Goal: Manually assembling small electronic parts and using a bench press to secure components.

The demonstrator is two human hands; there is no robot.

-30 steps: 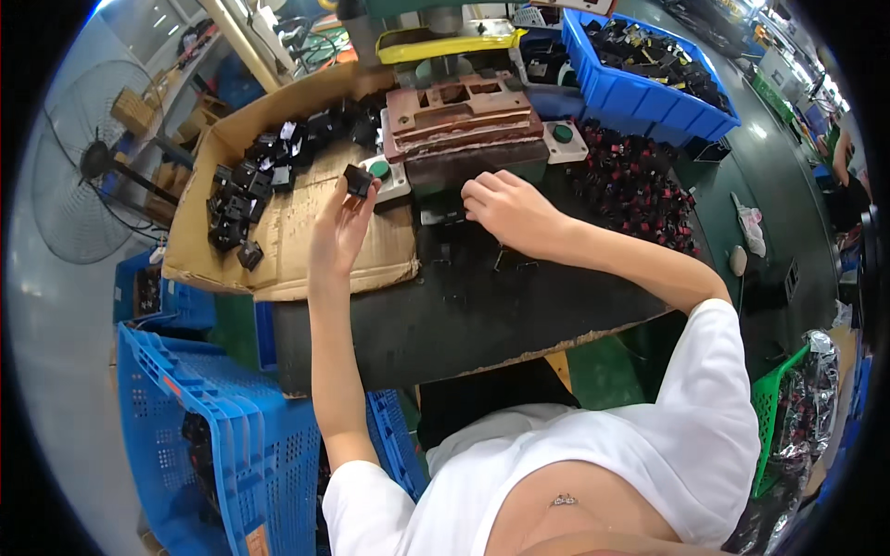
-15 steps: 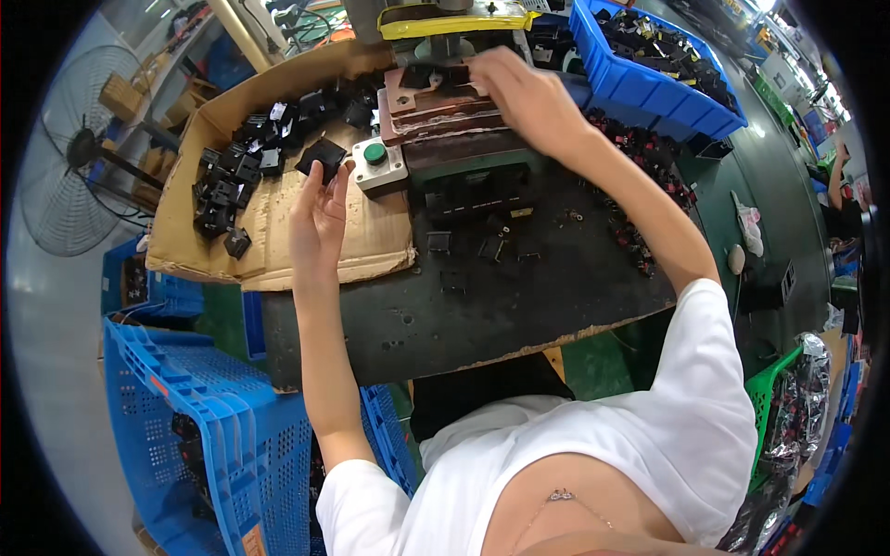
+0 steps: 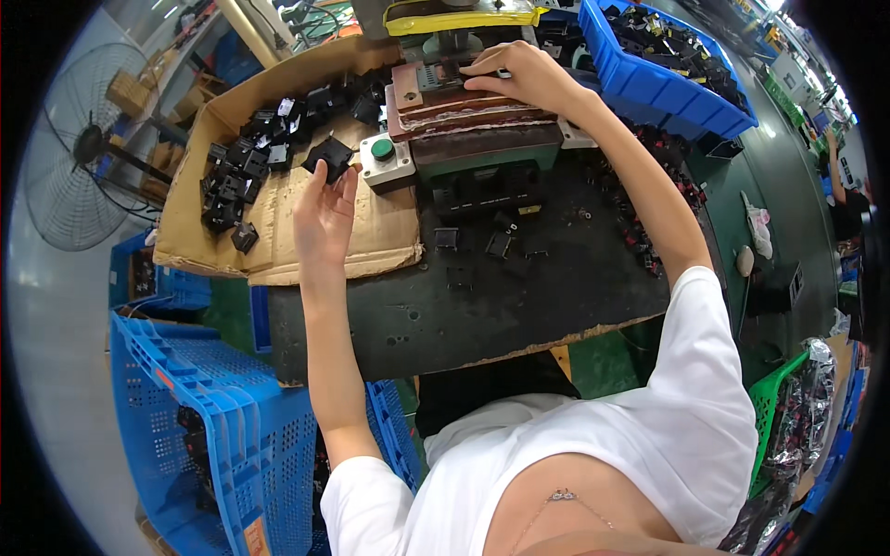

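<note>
My left hand (image 3: 324,218) is raised over the cardboard tray and pinches a square black plastic housing (image 3: 329,159) between thumb and fingers. To its right sits a grey button box (image 3: 387,169) with a green push button (image 3: 383,148). My right hand (image 3: 533,79) reaches over the brown layered fixture (image 3: 482,116) of a bench press. Its thumb and fingertips come together beside the ribbed metal nest (image 3: 436,74); what they grip, if anything, is too dark and small to make out. The press head (image 3: 454,44) stands just above the nest.
Several black housings (image 3: 232,181) lie in the cardboard tray (image 3: 357,250) at left. A few small black pieces (image 3: 501,244) lie on the dark bench (image 3: 399,334). Behind right stands a blue bin (image 3: 640,79) full of parts; dark red pieces (image 3: 649,153) are heaped below it. A blue crate (image 3: 218,408) stands lower left.
The black piece that lay on the fixture's left side no longer shows there. My right hand has turned, its fingertips now lower at the nest. The left hand still holds its housing.
</note>
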